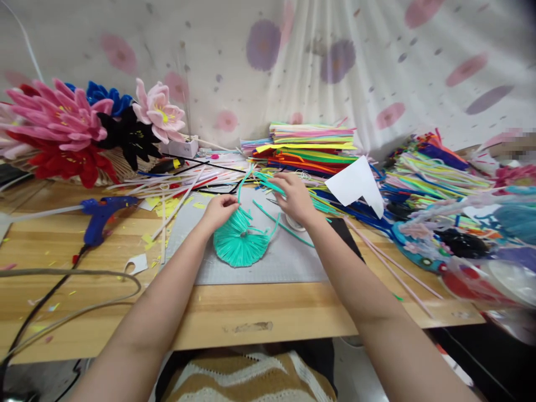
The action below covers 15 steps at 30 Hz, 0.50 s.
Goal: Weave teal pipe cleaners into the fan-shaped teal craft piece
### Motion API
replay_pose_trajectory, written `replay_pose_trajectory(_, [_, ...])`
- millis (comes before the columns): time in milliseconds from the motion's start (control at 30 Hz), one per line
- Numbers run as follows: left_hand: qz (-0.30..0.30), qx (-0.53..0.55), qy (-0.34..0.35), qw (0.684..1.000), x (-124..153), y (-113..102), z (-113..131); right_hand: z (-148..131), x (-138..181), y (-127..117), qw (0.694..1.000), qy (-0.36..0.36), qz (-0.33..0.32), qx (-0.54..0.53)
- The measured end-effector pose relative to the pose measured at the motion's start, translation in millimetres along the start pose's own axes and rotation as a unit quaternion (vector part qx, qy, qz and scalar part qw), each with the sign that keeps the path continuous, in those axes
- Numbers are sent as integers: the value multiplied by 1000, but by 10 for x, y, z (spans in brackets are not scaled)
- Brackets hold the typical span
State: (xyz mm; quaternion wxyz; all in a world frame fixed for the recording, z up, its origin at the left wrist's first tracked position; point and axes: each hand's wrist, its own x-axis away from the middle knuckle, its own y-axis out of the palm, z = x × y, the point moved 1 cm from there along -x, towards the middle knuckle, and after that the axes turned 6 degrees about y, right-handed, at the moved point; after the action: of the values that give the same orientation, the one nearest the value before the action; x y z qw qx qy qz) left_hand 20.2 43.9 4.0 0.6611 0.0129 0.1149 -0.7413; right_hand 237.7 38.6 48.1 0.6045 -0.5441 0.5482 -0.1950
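A round fan of teal pipe cleaners [242, 248] lies on the grey cutting mat [268, 273], its stems running out from a small centre. My left hand [221, 211] is closed in a pinch at the upper left edge of the fan, where a teal pipe cleaner rises from the fingertips. Over a loose bunch of teal pipe cleaners [264, 182] behind the mat reaches my right hand [294, 200], its fingers bent and apart from the thumb. Just under that hand a loose teal pipe cleaner [285, 224] slants across the mat. A roundish item beside the right wrist is mostly hidden.
A blue glue gun [100, 215] with its cable lies on the left. Fuzzy flowers [62, 120] stand behind it. Stacked coloured pipe cleaners [312, 148] fill the back, with a white paper piece [355, 185] leaning there. More bundles and wrapped items [481, 279] crowd the right.
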Motion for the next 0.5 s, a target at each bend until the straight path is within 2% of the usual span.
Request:
replay_pose_trajectory(67, [-22, -21, 32, 999, 10, 12, 19, -267, -181, 83, 994, -102, -38, 22])
replay_pose_trajectory(167, [-39, -24, 50, 998, 16, 6, 16, -467, -376, 241, 982, -167, -75, 56])
replay_pose_trajectory(300, [-9, -19, 25, 999, -9, -20, -70, -471, -431, 317, 980, -138, -109, 93])
replay_pose_trajectory(400, [45, -35, 11, 998, -26, -24, -147, -471, -338, 313, 983, -103, -119, 93])
replay_pose_trajectory(500, [61, -64, 15, 996, -24, -15, -184, -485, -227, 361, 987, -77, -120, 73])
